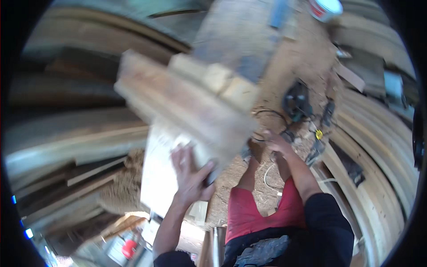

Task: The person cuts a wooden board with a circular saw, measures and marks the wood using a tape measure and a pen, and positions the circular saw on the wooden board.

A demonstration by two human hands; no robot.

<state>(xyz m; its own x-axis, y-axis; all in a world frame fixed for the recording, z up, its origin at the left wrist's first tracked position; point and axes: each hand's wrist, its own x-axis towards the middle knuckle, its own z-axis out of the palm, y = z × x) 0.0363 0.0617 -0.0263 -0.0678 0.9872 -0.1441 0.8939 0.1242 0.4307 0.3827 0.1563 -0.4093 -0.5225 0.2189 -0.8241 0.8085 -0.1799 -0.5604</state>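
Observation:
A thick wooden plank (187, 104), smeared by motion, lies slantwise in front of me over a bench. My left hand (191, 171) is just on the near side of it, fingers spread, over a pale bright board (155, 173). Beside its thumb is a dark thing (212, 173) too blurred to name. My right hand (276, 141) reaches forward near the plank's right end, its fingers blurred; whether it touches the plank I cannot tell. Shorter wood blocks (229, 84) sit behind the plank.
A dark power tool (297, 100) and a cable (270, 178) lie on the sawdust-covered ground (278, 73) to the right. A white bucket (326, 9) stands at the far right. Stacked timber (373, 164) lines the right side, with more boards (75, 129) on the left.

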